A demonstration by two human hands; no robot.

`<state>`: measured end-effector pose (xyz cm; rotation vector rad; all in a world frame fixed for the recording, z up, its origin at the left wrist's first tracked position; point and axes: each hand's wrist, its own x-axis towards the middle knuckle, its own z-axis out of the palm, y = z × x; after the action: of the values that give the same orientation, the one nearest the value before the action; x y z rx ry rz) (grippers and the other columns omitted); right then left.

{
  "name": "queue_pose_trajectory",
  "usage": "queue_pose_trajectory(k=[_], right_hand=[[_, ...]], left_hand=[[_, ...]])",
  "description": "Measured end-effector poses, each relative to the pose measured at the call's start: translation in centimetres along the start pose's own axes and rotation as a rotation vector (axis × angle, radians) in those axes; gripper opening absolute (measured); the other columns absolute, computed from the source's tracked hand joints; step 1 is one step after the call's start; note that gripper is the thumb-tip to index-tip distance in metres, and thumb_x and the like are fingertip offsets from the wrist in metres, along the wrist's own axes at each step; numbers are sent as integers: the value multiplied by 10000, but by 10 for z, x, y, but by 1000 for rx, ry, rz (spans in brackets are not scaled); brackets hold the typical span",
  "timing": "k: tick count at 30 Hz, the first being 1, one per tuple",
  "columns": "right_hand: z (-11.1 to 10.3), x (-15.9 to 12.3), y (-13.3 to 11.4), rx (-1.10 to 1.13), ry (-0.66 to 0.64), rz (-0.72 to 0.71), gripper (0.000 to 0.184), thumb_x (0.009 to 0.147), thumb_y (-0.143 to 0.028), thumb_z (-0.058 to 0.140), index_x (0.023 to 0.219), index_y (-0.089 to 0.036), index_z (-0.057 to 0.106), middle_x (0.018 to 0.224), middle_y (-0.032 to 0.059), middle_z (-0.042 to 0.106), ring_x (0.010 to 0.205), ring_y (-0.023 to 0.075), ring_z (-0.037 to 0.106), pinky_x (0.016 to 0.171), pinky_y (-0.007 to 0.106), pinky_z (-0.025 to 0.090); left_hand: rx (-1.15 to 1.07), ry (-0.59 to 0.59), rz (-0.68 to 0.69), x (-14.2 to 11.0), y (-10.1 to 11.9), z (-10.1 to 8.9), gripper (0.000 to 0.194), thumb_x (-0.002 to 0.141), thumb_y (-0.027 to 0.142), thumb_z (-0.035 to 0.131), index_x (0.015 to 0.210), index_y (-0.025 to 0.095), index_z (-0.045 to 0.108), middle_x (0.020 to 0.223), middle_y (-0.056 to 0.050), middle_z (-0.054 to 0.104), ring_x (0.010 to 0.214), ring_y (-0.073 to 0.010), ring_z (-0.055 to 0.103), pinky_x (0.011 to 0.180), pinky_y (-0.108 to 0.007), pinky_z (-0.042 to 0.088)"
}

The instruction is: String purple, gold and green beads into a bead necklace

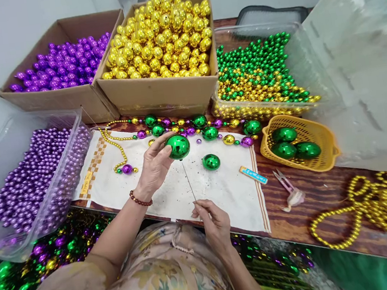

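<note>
above the near edge of the cloth (165,198), the right hand (214,218) has fingertips pinched on a thin wire (189,182), its long axis running away and slightly left. at its far end, farther over the cloth, the left hand (155,168) clamps a green ball (179,147); whether the wire enters it, i cannot tell. the ball looks round, glossy, mirror-bright.

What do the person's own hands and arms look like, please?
The left hand and right hand are gloveless, and both forearms are bare of sleeves. A reddish-brown beaded bracelet circles the left wrist; the right shows nothing worn.
</note>
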<state>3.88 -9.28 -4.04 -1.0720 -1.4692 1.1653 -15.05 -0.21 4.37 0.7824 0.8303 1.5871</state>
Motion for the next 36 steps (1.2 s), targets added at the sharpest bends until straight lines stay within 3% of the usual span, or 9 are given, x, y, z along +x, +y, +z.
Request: queue_pose_trajectory(k=[4, 12, 19, 25, 36], right_hand=[[1, 1, -1, -7, 12, 7, 129, 948, -186, 585, 888, -193, 698, 658, -21, 658, 598, 109, 640, 591, 203, 518], [2, -1, 1, 19, 8, 40, 132, 945, -202, 590, 873, -188, 699, 658, -16, 660, 585, 115, 642, 577, 213, 529], [4, 1, 3, 51, 18, 66, 128, 944, -214, 590, 885, -195, 702, 659, -19, 661, 567, 116, 642, 586, 228, 534], [9, 3, 4, 98, 47, 66, 121, 950, -205, 588, 903, -201, 700, 677, -17, 663, 585, 119, 637, 592, 247, 509], [20, 11, -6, 166, 124, -11, 119, 967, -215, 581, 924, -204, 692, 684, -9, 663, 601, 129, 614, 565, 263, 469]], left_hand=[[-13, 4, -18, 0, -2, -1, 380, 779, 399, 823, 1125, 268, 737, 1123, -54, 715, 1040, -206, 676, 944, -389, 559], [-34, 27, -24, 1, -2, 0, 357, 786, 409, 813, 1098, 256, 736, 1199, -59, 693, 1148, -232, 641, 987, -403, 541], [-27, 34, -49, 0, -6, 0, 370, 777, 400, 823, 1110, 262, 737, 1176, -54, 691, 1045, -195, 659, 947, -381, 552], [15, -15, -26, -7, -11, 4, 383, 788, 408, 810, 1138, 276, 729, 1178, -62, 703, 1084, -225, 663, 958, -412, 555], [170, -144, 103, -31, -12, 10, 446, 825, 366, 780, 1255, 282, 697, 1279, -72, 690, 1141, -213, 653, 958, -310, 548]])
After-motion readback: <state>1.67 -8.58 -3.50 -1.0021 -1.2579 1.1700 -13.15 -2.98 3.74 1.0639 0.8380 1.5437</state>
